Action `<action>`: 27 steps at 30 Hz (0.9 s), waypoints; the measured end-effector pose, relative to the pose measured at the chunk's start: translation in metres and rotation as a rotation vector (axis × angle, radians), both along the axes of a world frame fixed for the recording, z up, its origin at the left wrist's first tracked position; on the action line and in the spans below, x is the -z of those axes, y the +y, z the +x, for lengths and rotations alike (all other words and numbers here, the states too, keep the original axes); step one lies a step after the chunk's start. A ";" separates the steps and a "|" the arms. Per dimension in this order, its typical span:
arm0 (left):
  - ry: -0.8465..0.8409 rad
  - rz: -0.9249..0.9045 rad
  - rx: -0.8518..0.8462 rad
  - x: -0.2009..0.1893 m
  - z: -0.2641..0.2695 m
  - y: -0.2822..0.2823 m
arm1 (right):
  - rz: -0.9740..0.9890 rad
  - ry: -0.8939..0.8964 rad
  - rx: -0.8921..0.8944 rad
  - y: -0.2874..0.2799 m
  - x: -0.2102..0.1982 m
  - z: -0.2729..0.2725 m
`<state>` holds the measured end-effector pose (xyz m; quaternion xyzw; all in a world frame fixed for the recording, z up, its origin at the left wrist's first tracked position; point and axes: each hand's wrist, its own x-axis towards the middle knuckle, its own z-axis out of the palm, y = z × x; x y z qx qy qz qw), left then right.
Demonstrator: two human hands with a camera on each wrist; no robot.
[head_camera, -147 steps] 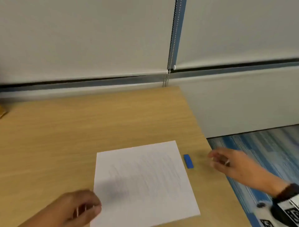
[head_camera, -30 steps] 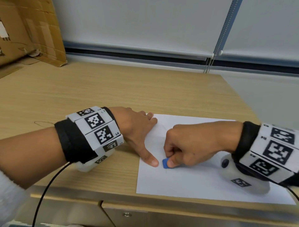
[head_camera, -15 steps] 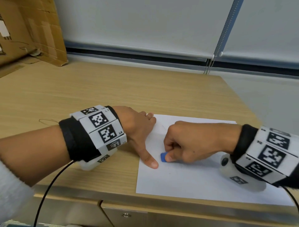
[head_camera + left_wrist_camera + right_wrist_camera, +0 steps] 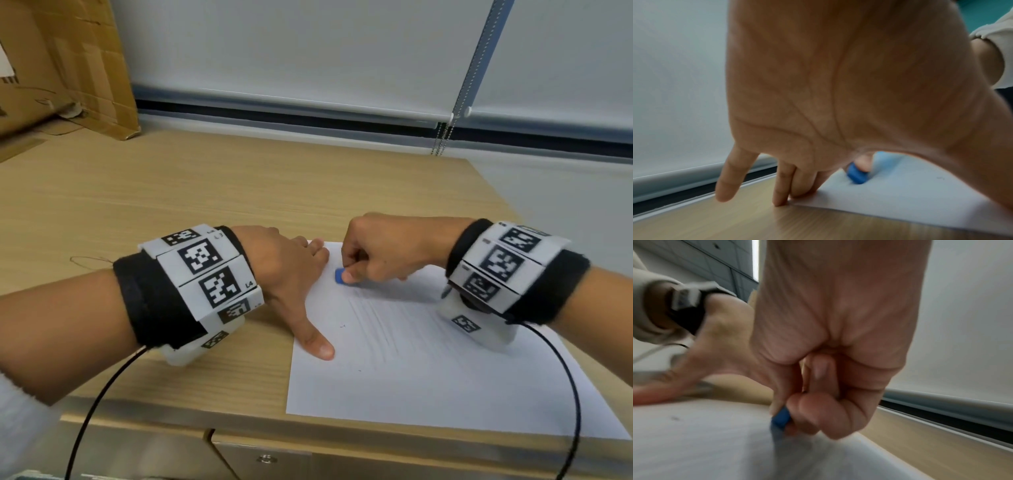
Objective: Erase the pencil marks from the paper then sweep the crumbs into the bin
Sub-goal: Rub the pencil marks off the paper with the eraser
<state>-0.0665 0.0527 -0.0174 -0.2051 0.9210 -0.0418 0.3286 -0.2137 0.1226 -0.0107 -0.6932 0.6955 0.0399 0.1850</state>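
A white sheet of paper [image 4: 428, 373] with faint pencil lines lies at the desk's front right corner. My right hand [image 4: 376, 253] pinches a small blue eraser [image 4: 339, 276] between thumb and curled fingers and presses it on the paper near the far left corner. The same blue eraser [image 4: 781, 418] touches the paper [image 4: 694, 443] in the right wrist view and shows as the eraser [image 4: 856, 175] under my palm in the left wrist view. My left hand [image 4: 294, 274] lies flat with straight fingers on the paper's left edge, thumb [image 4: 317, 342] spread toward me.
The wooden desk [image 4: 171, 192] stretches left and back. A cardboard box [image 4: 61, 65] leans at the far left. A blind cord [image 4: 442, 137] hangs at the back wall. Black cables [image 4: 102, 394] run from both wristbands over the desk's front edge [image 4: 171, 425]. No bin is in view.
My right hand has slid the eraser away from me, up the paper toward its far left corner. The left hand keeps holding the sheet in the same place.
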 end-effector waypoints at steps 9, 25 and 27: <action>0.010 0.003 0.012 0.000 -0.001 0.001 | -0.010 0.058 -0.020 -0.019 -0.002 -0.001; 0.024 0.022 -0.062 0.004 0.000 -0.005 | 0.077 0.036 -0.071 -0.012 0.000 -0.004; 0.005 0.010 -0.042 0.001 -0.001 -0.001 | 0.190 0.081 -0.114 -0.008 -0.005 -0.003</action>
